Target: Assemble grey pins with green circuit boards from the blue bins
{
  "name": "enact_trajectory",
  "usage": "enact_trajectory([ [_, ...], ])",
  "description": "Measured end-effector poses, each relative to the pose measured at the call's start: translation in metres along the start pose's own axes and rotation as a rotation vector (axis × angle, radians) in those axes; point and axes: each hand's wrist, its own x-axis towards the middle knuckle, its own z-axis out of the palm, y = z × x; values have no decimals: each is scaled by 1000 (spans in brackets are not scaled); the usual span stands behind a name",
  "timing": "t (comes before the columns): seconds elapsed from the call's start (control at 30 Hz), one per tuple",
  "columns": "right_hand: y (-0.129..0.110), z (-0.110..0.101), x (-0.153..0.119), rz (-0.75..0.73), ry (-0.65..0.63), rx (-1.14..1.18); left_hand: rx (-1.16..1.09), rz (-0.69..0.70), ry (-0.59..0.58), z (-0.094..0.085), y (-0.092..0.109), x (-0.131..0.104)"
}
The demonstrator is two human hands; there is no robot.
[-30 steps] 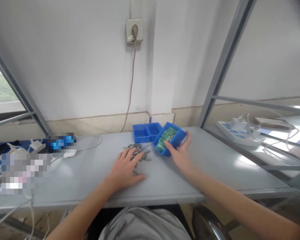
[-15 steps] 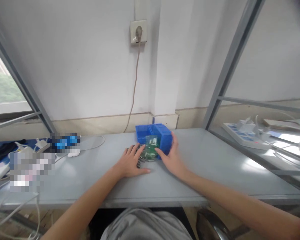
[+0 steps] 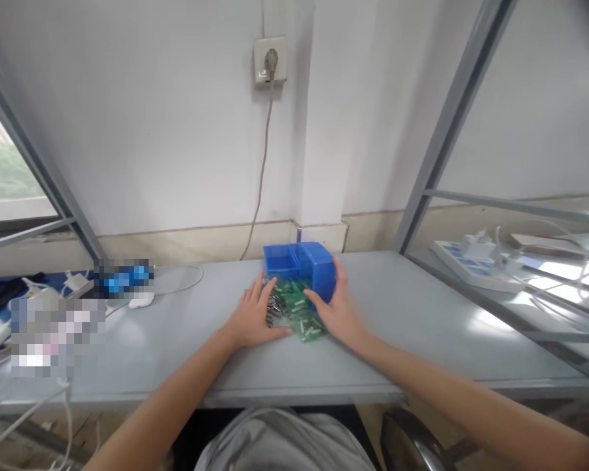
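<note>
- Several green packets (image 3: 305,320) lie loose in a heap on the counter, between the two hands and in front of the blue boxes.
- The tipped blue box (image 3: 324,273) stands on its side at the heap's right edge, its outer face toward the right hand.
- The right hand (image 3: 338,309) is partly closed on that box, with the fingers round its far side and the thumb over the green packets.
- The left hand (image 3: 255,320) is palm down with its fingers spread and the thumb held wide; no grip on anything shows.
- Small metal pieces (image 3: 275,305) lie between the left hand and the packets, partly hidden by the fingers.
- An open blue box (image 3: 281,260) sits upright behind them, with part of another blue box (image 3: 302,255) beside it.
- The grey counter (image 3: 177,356) carries all of these.
- A white case (image 3: 141,299) lies well to the left, near a thin white cable (image 3: 192,284).
- A white power strip (image 3: 481,269) sits far right, beyond a metal post (image 3: 456,124).
- On the wall behind, a cord (image 3: 262,176) hangs from a socket (image 3: 261,64).
</note>
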Motion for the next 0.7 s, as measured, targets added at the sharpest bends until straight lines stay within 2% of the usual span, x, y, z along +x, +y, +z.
enact_trajectory([
  [0.23, 3, -2, 0, 8, 29, -7, -27, 39, 15, -1, 0, -2],
  [0.4, 4, -2, -1, -56, 87, -53, -51, -8, 15, -3, 5, -4],
  [0.7, 5, -3, -2, -48, 77, -66, -31, -28, 24, -3, 7, -4],
])
